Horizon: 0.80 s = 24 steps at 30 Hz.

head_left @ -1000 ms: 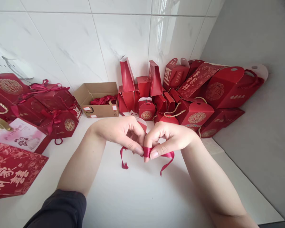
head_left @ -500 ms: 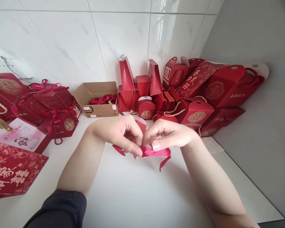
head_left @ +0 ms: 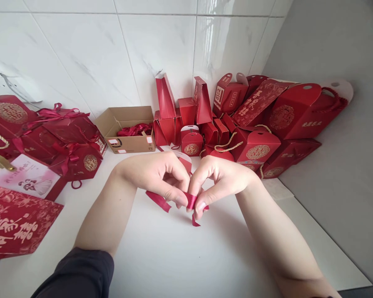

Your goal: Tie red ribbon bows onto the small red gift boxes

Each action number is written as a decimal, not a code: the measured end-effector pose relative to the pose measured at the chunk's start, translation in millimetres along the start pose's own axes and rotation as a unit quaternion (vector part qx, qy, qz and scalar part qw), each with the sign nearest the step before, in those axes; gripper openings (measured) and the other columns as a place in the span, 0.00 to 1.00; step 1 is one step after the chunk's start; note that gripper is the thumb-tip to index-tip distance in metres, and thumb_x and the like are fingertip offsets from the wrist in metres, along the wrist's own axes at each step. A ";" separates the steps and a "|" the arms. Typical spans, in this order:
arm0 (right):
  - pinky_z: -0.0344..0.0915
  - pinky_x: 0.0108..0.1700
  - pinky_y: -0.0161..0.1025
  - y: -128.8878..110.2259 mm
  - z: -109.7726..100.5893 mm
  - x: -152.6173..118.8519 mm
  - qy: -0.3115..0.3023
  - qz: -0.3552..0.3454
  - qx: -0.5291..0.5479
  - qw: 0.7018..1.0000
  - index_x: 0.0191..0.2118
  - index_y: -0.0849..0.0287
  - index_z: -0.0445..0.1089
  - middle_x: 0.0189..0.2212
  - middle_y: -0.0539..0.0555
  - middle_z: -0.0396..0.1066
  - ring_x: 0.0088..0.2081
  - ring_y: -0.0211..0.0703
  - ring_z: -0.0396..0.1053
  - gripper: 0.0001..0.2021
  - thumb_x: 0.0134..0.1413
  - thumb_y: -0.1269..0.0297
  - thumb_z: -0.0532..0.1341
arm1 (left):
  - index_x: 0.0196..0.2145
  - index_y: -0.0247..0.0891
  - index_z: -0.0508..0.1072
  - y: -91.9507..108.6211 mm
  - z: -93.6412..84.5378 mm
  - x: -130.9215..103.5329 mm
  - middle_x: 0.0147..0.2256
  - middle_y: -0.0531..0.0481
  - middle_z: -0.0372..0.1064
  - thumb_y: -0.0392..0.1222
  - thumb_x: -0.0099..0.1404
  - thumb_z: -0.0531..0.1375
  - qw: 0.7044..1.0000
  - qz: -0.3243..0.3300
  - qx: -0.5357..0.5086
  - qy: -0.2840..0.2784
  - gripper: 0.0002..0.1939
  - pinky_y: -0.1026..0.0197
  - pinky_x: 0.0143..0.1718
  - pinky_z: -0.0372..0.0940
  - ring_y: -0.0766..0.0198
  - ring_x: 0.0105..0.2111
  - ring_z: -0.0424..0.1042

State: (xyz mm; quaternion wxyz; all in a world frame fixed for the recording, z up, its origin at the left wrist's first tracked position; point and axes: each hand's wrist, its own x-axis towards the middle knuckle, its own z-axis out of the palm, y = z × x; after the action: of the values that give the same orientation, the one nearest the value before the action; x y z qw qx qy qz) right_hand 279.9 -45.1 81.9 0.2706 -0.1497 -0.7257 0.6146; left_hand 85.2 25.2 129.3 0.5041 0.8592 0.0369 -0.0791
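A dark pink satin ribbon (head_left: 191, 201) is pinched between both hands over the white table. My left hand (head_left: 157, 176) is closed on it, thumb against the fingertips, and one cut end sticks out below that thumb. My right hand (head_left: 220, 178) is closed on the ribbon beside it, the fingertips of the two hands nearly touching. Another short end hangs beneath my right fingertips. Behind the hands stands a small red box (head_left: 185, 162), mostly hidden by them. Whether the ribbon is attached to that box cannot be seen.
A cardboard box (head_left: 132, 145) holding red ribbons stands at the tiled wall. Red gift boxes (head_left: 257, 147) are stacked at the back right, and ribbon-tied boxes (head_left: 83, 165) at the left. A red printed bag (head_left: 25, 223) lies at the left on the white table (head_left: 174, 256).
My right thumb and fingers have moved down and closed around the ribbon next to my left fingertips. The ribbon's right part, stretched out before, is now bunched in them. My left hand has hardly moved.
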 end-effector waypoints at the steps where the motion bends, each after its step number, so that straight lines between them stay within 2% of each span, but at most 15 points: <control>1: 0.72 0.33 0.31 0.3 -0.3 -0.3 -0.005 0.005 -0.004 1.000 0.37 0.67 0.78 0.29 0.56 0.80 0.28 0.36 0.76 0.07 0.51 0.70 0.70 | 0.29 0.39 0.80 0.4 -0.5 -1.5 0.25 0.48 0.75 0.41 0.61 0.65 1.000 0.000 0.018 0.004 0.05 0.67 0.25 0.62 0.69 0.23 0.69; 4: 0.71 0.32 0.31 0.1 -2.1 -2.1 -0.023 0.016 -0.008 1.000 0.38 0.68 0.79 0.30 0.58 0.80 0.28 0.36 0.75 0.08 0.51 0.70 0.70 | 0.28 0.39 0.80 1.4 -3.0 -7.3 0.22 0.50 0.73 0.42 0.60 0.66 0.998 -0.012 0.066 0.017 0.06 0.67 0.22 0.59 0.71 0.20 0.66; 9: 0.72 0.33 0.32 -4.0 -6.4 -8.3 -0.049 0.036 -0.006 0.998 0.40 0.68 0.79 0.31 0.61 0.81 0.28 0.39 0.76 0.10 0.53 0.67 0.69 | 0.27 0.38 0.78 1.0 -6.9 -17.1 0.20 0.52 0.70 0.46 0.60 0.66 0.996 -0.054 0.072 0.025 0.09 0.67 0.20 0.58 0.71 0.19 0.65; 15: 0.72 0.31 0.32 -16.6 -17.7 -29.3 -0.046 -0.001 -0.107 0.993 0.38 0.65 0.79 0.29 0.58 0.80 0.26 0.38 0.76 0.08 0.54 0.66 0.69 | 0.25 0.38 0.77 -0.7 -15.8 -27.9 0.16 0.54 0.64 0.48 0.60 0.66 0.992 -0.072 0.101 0.033 0.11 0.67 0.19 0.53 0.72 0.17 0.59; 18: 0.70 0.30 0.33 -29.4 -21.9 -45.2 0.003 0.005 -0.176 0.984 0.34 0.63 0.79 0.25 0.55 0.78 0.26 0.38 0.74 0.05 0.55 0.66 0.68 | 0.23 0.38 0.77 -5.8 -28.3 -41.6 0.15 0.54 0.61 0.48 0.58 0.67 0.986 -0.105 0.123 0.048 0.12 0.66 0.18 0.53 0.72 0.16 0.57; 21: 0.65 0.27 0.32 -44.1 -23.0 -62.7 0.095 0.072 -0.232 0.965 0.29 0.61 0.76 0.22 0.52 0.74 0.24 0.35 0.69 0.07 0.58 0.66 0.65 | 0.19 0.39 0.76 -17.8 -44.9 -59.9 0.14 0.54 0.59 0.49 0.55 0.68 0.977 -0.141 0.117 0.106 0.14 0.66 0.17 0.52 0.73 0.15 0.55; 24: 0.55 0.20 0.31 -53.9 -24.3 -79.5 0.204 0.175 -0.276 0.923 0.27 0.59 0.73 0.20 0.49 0.68 0.20 0.32 0.60 0.12 0.60 0.60 0.62 | 0.20 0.40 0.78 -32.5 -58.3 -73.9 0.14 0.54 0.59 0.51 0.54 0.68 0.967 -0.171 0.112 0.155 0.13 0.66 0.15 0.50 0.73 0.14 0.54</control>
State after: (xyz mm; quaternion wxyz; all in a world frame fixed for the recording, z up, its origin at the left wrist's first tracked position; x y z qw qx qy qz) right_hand 364.4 -79.8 120.1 0.2484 -0.4652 -0.7579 0.3840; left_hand 13.6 93.2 142.1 0.3719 0.8929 0.2514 -0.0338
